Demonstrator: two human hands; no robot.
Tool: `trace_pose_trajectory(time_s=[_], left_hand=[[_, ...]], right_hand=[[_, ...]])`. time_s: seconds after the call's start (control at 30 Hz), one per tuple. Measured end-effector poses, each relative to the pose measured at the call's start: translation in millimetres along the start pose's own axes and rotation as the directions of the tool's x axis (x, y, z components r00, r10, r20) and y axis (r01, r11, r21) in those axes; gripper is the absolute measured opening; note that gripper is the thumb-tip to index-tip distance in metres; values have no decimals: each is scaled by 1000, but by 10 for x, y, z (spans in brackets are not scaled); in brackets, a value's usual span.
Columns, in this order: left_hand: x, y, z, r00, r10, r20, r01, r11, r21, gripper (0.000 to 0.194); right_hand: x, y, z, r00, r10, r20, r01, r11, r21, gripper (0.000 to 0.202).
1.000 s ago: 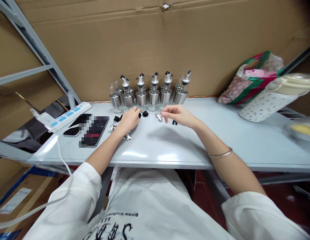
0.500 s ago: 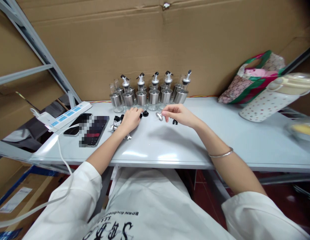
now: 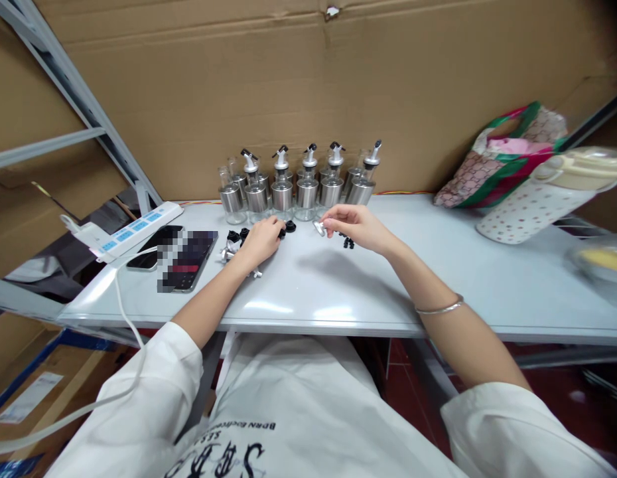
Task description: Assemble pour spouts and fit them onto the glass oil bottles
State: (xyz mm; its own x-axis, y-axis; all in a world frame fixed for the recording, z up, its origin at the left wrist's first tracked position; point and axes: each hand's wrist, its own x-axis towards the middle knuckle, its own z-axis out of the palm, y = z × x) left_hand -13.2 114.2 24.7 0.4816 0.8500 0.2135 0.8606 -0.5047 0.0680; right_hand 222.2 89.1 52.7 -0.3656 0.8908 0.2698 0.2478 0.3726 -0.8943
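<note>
Pinching a silver part [image 3: 319, 228] above the table [image 3: 298, 292], the right hand [image 3: 355, 226] hovers. Five spouted bottles [image 3: 307, 194] look finished; bare-necked bottles [image 3: 231, 198] remain, as do black stoppers [image 3: 290, 226] by the left hand [image 3: 263, 239], its grip unclear.

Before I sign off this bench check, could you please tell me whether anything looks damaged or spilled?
The cardboard behind the table has a small, ragged hole near the picture's top; it looks torn. The bottles all stand, and no spill shows.
</note>
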Motion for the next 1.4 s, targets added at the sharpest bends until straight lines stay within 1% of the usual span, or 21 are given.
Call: trace_pose_trajectory(time_s=[0.07,0.1,0.13,0.2,0.27,0.37,0.43,0.5,0.63,0.77,0.87,0.97,1.23,1.4], left_hand=[[-7,24,-20,1000,-16,8,16,1000,-13,36],[-9,36,-27,1000,-8,-6,8,999,-44,36],[-10,47,-30,999,11,-30,-14,996,-90,37],[-8,69,-25,992,74,-99,-92,976,-195,39],[-8,97,-12,972,154,-176,-200,937,-286,43],[-21,150,10,928,264,-264,-347,869,-352,47],[-34,183,25,900,309,-308,-412,835,-365,48],[-43,206,43,879,330,-343,-450,814,-368,49],[-40,213,78,858,343,-382,-482,795,-368,50],[-35,208,79,843,339,-418,-496,792,-357,48],[-37,209,72,840,328,-433,-491,799,-348,46],[-44,213,76,836,321,-446,-489,803,-339,45],[-70,224,89,831,341,-439,-502,799,-330,38],[-57,222,94,825,365,-432,-520,789,-328,35]], right_hand=[[3,4,2,1000,-7,-17,8,1000,9,34],[3,4,3,1000,-8,-27,9,1000,8,34],[4,3,3,999,-7,-37,7,1000,5,34],[6,4,1,998,7,-59,-8,1000,-4,34],[12,9,-3,996,19,-83,-19,1000,-1,33],[23,21,-8,993,10,-121,-7,1000,27,31],[29,28,-7,990,5,-140,0,999,38,30],[31,30,-3,990,16,-139,-11,999,37,29],[29,26,5,994,44,-102,-38,997,62,28],[33,38,-1,994,53,-97,-45,996,75,29],[37,51,-11,994,52,-94,-46,997,64,28],[34,50,-16,997,56,-57,-54,998,42,28],[28,51,-53,998,59,-21,-58,997,47,27],[29,59,-87,998,62,4,-62,998,13,25]])
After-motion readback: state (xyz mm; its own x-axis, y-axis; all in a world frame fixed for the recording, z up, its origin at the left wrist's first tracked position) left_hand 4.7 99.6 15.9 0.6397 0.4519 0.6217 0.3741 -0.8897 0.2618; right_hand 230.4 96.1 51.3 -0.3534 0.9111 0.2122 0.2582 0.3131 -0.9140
